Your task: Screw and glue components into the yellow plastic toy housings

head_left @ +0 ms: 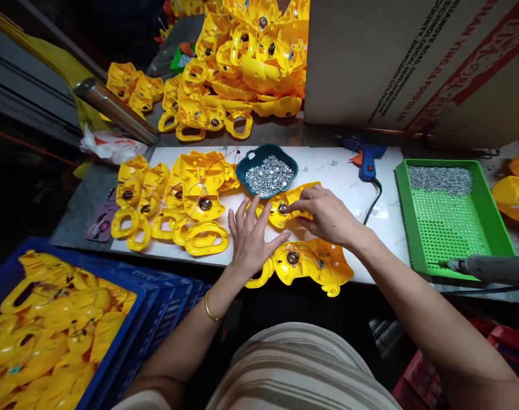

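My left hand (251, 238) is spread flat, fingers apart, over the handle end of a yellow plastic shell (304, 193). My right hand (328, 215) bends over the same shell, its fingertips drawn together at the round metal speaker (282, 209); anything small between them is hidden. Just behind both hands stands a dark teal dish (241, 171) of small silvery metal pieces (270, 175). Nearer to me, another yellow shell (314, 263) lies inside up, with a speaker, thin wires and a small circuit board, overhanging the table's front edge.
Several yellow shells (204, 182) lie to the left; more are heaped behind (259, 74). A blue crate (140, 296) of shells stands lower left. To the right are a blue glue gun (366, 156), a green tray (460, 228) of screws and a grey power screwdriver (494, 266). A cardboard box (370, 68) stands behind.
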Motion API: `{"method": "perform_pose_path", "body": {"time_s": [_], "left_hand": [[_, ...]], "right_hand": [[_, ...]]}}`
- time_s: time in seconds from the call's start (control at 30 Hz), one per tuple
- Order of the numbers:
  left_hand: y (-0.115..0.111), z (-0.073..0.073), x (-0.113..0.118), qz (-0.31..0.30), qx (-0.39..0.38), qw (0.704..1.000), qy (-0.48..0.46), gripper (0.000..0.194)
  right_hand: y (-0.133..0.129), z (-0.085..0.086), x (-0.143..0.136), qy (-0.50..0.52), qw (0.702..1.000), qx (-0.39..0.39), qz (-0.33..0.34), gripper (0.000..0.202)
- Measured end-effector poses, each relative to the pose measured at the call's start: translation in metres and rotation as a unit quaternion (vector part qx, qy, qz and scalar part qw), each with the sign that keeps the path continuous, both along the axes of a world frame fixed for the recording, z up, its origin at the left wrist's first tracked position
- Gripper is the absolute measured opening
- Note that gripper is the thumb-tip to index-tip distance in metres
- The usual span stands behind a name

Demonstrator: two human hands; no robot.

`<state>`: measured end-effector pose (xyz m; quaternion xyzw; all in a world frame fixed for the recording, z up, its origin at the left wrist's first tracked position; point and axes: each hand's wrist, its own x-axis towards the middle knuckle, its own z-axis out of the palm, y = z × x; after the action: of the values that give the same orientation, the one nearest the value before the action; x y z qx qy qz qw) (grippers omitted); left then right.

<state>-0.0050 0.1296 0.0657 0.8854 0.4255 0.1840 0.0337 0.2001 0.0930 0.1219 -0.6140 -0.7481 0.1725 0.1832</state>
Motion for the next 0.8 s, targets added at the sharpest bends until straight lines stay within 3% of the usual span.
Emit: {"method": "perform_pose_path", "body": {"time_s": [0.17,0.3,0.43,0.6,0.8], "left_hand": [[0.000,0.001,-0.004,-0.012,0.010,1.000,-0.001,0.068],[0.005,0.011,0.002,-0.026,0.000,0.999,-0.034,0.049],[0.016,0.020,0.033,-0.070,-0.044,0.993,-0.082,0.031],[0.027,0.019,0.078,-0.133,-0.112,0.982,-0.073,0.019],[0.026,0.024,0.087,-0.147,-0.093,0.983,-0.050,0.015]], "right_hand": [[0.007,-0.004,-0.015,-0.080,0.996,-0.031,0.019,0.016],[0.003,-0.004,-0.004,0.052,0.997,-0.033,-0.050,0.014],[-0.006,-0.005,0.013,0.193,0.965,-0.051,-0.168,0.014],[-0.014,-0.017,0.025,0.235,0.950,0.003,-0.205,0.015],[-0.022,-0.018,0.032,0.302,0.927,0.077,-0.208,0.025]]}}
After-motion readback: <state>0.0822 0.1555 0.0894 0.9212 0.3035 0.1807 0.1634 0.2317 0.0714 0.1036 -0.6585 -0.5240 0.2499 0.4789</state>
